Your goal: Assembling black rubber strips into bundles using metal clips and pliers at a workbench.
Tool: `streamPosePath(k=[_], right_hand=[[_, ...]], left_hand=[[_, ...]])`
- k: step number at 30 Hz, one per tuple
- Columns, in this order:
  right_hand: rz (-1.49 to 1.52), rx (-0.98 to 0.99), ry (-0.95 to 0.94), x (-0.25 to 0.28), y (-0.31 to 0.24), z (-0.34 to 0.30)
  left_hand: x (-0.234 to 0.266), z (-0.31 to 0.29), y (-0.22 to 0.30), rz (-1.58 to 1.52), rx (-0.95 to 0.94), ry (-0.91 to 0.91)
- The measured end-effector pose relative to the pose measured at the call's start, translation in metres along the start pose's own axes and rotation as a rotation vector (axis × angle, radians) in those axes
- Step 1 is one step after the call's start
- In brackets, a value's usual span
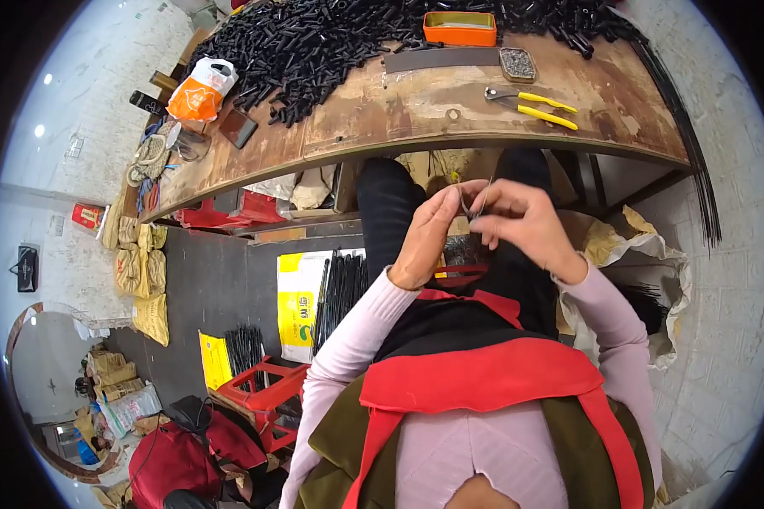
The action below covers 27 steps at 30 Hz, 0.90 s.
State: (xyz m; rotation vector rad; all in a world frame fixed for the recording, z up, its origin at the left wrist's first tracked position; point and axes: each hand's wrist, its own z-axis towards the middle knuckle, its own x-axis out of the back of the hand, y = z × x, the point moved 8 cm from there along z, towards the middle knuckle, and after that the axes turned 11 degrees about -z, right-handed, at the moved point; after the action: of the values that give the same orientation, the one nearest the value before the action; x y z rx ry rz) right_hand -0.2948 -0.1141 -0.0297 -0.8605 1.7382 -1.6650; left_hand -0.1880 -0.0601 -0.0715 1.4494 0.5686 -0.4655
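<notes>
Over my lap, my left hand (426,237) and my right hand (522,222) are close together, fingertips pinched. Between them is a thin, dark, wire-like piece (467,206), small and partly hidden by the fingers, so its exact kind does not show. Both hands are just short of the workbench's front edge. On the bench (382,110) beyond them lie yellow-handled pliers (535,109) and, close by, a small clear box of tiny metal parts (518,64). A large heap of short black tubular parts (306,59) covers the far side.
An orange tin (459,30) stands at the back. Long black rods (683,127) hang over the right edge. Left of my legs are bundles of black rods (341,293) and a red stool (267,390). An open white sack (675,297) is at my right. Another person (195,454) is at lower left.
</notes>
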Motion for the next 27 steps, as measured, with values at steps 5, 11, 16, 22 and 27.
streamPosePath(k=[5,11,16,22,27], right_hand=[[0.002,0.066,-0.007,0.016,-0.013,0.017],[0.151,0.048,-0.134,-0.003,-0.009,0.032],[0.213,0.066,-0.116,-0.012,-0.020,0.034],[0.193,0.055,-0.333,-0.022,-0.034,0.037],[0.283,-0.007,-0.409,-0.022,-0.032,0.046]], left_hand=[[-0.011,-0.005,0.037,0.269,-0.065,0.142],[-0.002,-0.010,0.060,0.175,-0.187,0.167],[0.007,-0.010,0.069,0.095,-0.169,0.164],[0.001,0.001,0.063,0.025,0.021,-0.135],[-0.001,0.013,0.060,-0.080,0.061,-0.179]])
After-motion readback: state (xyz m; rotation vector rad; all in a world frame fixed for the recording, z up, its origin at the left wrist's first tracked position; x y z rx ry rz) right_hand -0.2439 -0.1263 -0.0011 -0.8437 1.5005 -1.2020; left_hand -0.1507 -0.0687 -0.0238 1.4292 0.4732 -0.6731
